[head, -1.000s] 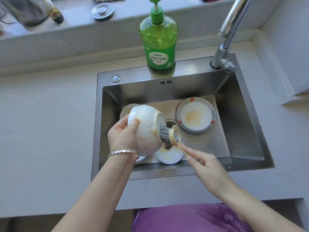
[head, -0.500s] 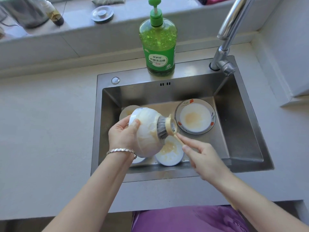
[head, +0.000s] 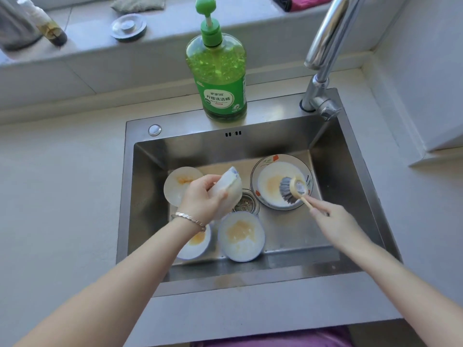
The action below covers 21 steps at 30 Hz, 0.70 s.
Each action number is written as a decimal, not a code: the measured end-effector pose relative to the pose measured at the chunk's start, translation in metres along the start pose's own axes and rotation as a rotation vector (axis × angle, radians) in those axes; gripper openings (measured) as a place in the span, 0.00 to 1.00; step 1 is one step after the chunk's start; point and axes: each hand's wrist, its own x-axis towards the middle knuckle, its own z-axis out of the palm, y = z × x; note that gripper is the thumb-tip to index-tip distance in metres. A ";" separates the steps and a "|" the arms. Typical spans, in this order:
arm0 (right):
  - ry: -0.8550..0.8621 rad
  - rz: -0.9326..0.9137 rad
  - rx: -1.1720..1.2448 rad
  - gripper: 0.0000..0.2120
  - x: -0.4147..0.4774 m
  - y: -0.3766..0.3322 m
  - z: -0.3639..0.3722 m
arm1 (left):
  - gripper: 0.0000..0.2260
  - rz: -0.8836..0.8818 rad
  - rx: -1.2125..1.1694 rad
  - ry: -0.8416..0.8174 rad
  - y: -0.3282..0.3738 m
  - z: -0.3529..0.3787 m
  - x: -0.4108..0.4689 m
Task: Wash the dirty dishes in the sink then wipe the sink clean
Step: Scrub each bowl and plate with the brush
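My left hand [head: 204,196] grips a white bowl [head: 229,187], held tilted on its side above the steel sink [head: 348,186]. My right hand [head: 333,220] holds the wooden handle of a dish brush [head: 292,189], its grey bristles over a flower-rimmed plate [head: 273,181] with a yellow stain at the sink's back right. A stained white bowl [head: 241,236] lies at the front middle. Another stained dish [head: 198,242] sits partly under my left wrist. A further stained plate [head: 178,184] lies at the back left. The drain strainer [head: 246,202] shows between them.
A green dish-soap pump bottle [head: 220,71] stands on the sink's back rim. The chrome faucet [head: 323,56] rises at the back right. On the window ledge are a sink plug [head: 129,27], a small bottle [head: 48,27] and cloths [head: 139,3]. Grey countertop [head: 60,196] surrounds the sink.
The brush has left the bowl's outside and moved right, over the flower-rimmed plate. My left hand has lowered the bowl and turned it.
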 end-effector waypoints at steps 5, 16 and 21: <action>-0.004 -0.012 -0.016 0.17 0.024 0.004 -0.004 | 0.14 0.098 0.436 -0.135 -0.037 0.038 0.048; -0.083 -0.010 -0.054 0.17 0.055 0.013 0.021 | 0.17 0.098 0.605 -0.203 -0.114 0.087 0.103; -0.099 -0.003 -0.049 0.17 0.059 0.017 0.028 | 0.08 0.093 0.394 -0.120 -0.132 0.103 0.102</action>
